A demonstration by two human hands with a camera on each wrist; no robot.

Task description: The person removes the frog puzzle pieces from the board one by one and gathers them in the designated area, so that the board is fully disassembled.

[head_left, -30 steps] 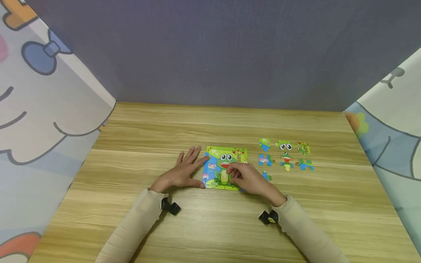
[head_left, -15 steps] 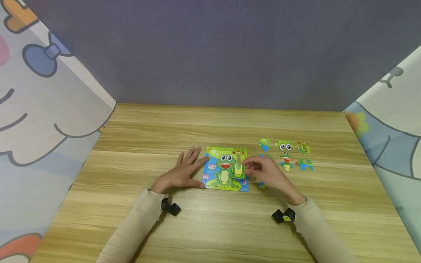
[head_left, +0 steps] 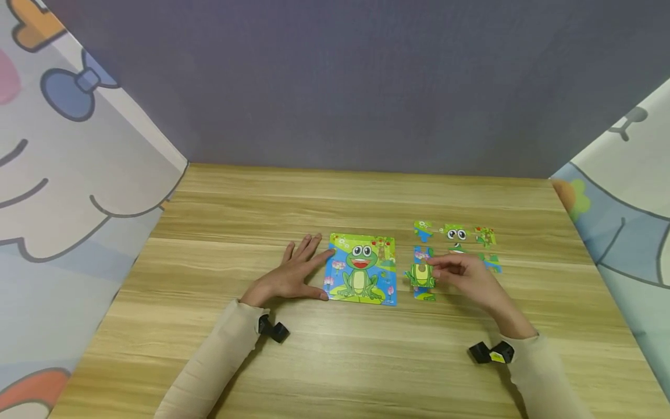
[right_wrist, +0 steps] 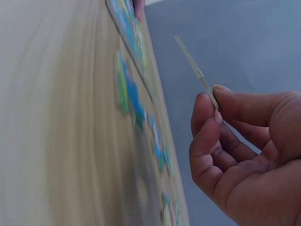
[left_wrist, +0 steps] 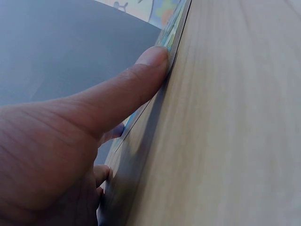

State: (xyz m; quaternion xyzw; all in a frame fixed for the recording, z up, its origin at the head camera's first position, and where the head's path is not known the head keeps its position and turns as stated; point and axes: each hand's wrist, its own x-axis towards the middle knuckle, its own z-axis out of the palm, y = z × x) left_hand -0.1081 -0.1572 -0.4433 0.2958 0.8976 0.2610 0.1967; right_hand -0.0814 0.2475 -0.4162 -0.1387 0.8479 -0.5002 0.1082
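A square frog puzzle board (head_left: 360, 269) lies flat on the table. At its left edge my left hand (head_left: 288, 277) rests with fingers spread, the thumb and index finger touching the board; in the left wrist view the thumb (left_wrist: 136, 84) presses on the edge. My right hand (head_left: 466, 279) pinches a green puzzle piece (head_left: 421, 276) printed with the frog's body, between thumb and fingers. Seen edge-on in the right wrist view, the thin puzzle piece (right_wrist: 195, 66) is raised above the table. Beneath it lie other pieces, partly hidden by it and by the hand.
Loose puzzle pieces lie in rows right of the board, among them a piece with eyes (head_left: 456, 233), a tree piece (head_left: 486, 235) and a blue-green corner piece (head_left: 423, 230). A grey panel (head_left: 335, 87) stands behind the wooden table (head_left: 293, 198).
My right hand has moved right, from over the board to over the loose pieces, carrying the frog-body piece. The left hand stays at the board's edge.
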